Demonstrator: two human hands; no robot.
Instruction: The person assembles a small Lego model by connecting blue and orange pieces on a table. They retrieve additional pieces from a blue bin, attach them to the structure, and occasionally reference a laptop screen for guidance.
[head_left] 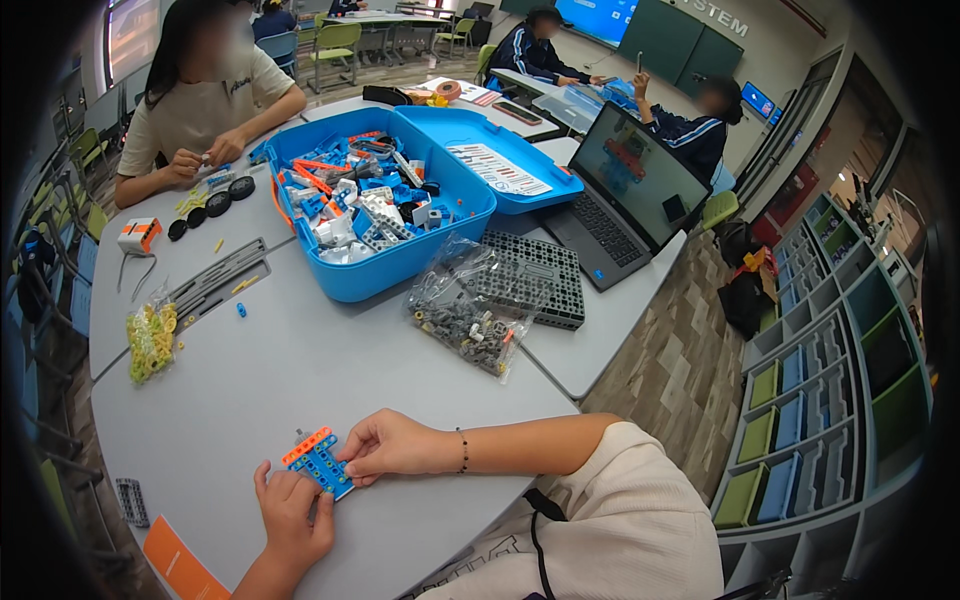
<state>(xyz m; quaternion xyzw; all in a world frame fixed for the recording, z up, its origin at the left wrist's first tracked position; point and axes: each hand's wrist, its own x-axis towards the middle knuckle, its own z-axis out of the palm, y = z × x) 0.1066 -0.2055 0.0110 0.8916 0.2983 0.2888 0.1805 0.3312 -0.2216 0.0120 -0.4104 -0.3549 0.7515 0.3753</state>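
A small build of blue and orange plastic bricks (322,464) lies low over the table between my two hands. Its orange strip runs along the far edge, and a grey piece sticks out beyond it. My left hand (293,512) grips its near left side with curled fingers. At its right edge, the thumb and fingers of my right hand (392,446) are pinched together; any small part between them is hidden. A grey beam piece (131,502) and an orange-and-white paper (182,562) lie left of my left hand.
Farther off stands a blue bin (365,280) full of bricks, its lid beside it. Around it are a bag of grey parts (465,325), a dark grey plate (530,275), a laptop (610,200), yellow parts in a bag (152,340) and long grey axles (215,280). A co-worker (215,95) sits across.
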